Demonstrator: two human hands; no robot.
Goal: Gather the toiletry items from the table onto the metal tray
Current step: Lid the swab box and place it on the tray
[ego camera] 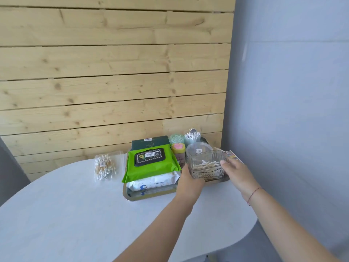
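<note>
The person's left forearm (pixel 160 220) and right forearm (pixel 279 210), both bare, reach forward and converge on the clear ribbed container (pixel 206 166). The left hand (pixel 188 179) grips the container's left side with the back of the hand turned up, and its fingers are hidden against the near-left wall. The right hand (pixel 237 172) holds the container's right side, thumb laid on the right rim, remaining fingers out of sight behind the far wall, wrist roughly straight.
</note>
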